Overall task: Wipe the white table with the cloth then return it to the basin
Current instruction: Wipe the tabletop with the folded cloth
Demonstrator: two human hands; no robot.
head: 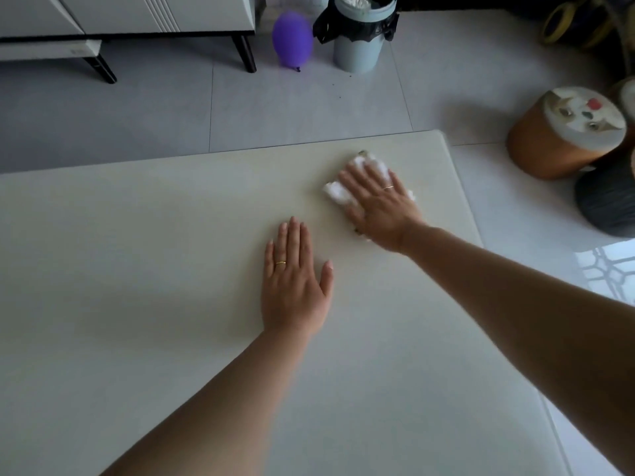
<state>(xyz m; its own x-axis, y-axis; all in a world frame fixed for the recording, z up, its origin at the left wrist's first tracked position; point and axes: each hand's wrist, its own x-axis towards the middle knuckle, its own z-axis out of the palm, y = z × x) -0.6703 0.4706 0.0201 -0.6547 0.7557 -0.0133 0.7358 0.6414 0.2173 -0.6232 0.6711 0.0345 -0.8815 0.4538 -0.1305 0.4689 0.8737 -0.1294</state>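
Observation:
The white table (144, 255) fills most of the view. A fluffy white cloth (336, 191) lies near the table's far right corner. My right hand (378, 204) presses flat on top of the cloth, fingers spread, covering most of it. My left hand (293, 283) rests palm down on the bare tabletop, a little nearer and to the left of the cloth, holding nothing. No basin is in view.
Beyond the table's far edge is tiled floor with a grey lined bin (360, 32), a purple balloon (292, 39) and a white cabinet on black legs (137, 18). Round stools (567, 132) stand on the floor to the right of the table.

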